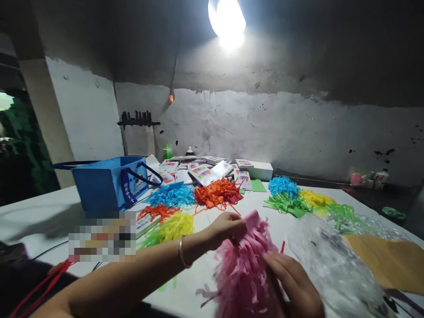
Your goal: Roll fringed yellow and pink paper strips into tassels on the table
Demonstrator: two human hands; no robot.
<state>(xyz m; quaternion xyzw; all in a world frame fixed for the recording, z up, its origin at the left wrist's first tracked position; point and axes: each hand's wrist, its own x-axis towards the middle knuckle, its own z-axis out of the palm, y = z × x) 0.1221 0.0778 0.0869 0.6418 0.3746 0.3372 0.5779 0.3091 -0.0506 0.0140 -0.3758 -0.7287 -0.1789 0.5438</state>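
Near the front of the table hangs a pink paper tassel (pixel 250 265), a thick bundle of thin fringe strips with a flat uncut band at its top. My left hand (pixel 228 227), with a bangle on its wrist, pinches that band and holds the tassel up. On the right side of the strips my right hand (pixel 294 285) has its bent fingers closed at the fringe; part of the hand is blurred. Some lower strips run past the bottom of the view. Beyond my hands lie an orange fringe bundle (pixel 218 193) and a yellow fringe bundle (pixel 177 227).
A blue bag (pixel 96 187) stands at the left, and printed white packs (pixel 200 174) are heaped at the back. Blue strips (pixel 284 186) and green strips (pixel 287 204) lie at the right. A clear plastic bag (pixel 331 260) and brown sheet (pixel 387 260) are beside my right hand.
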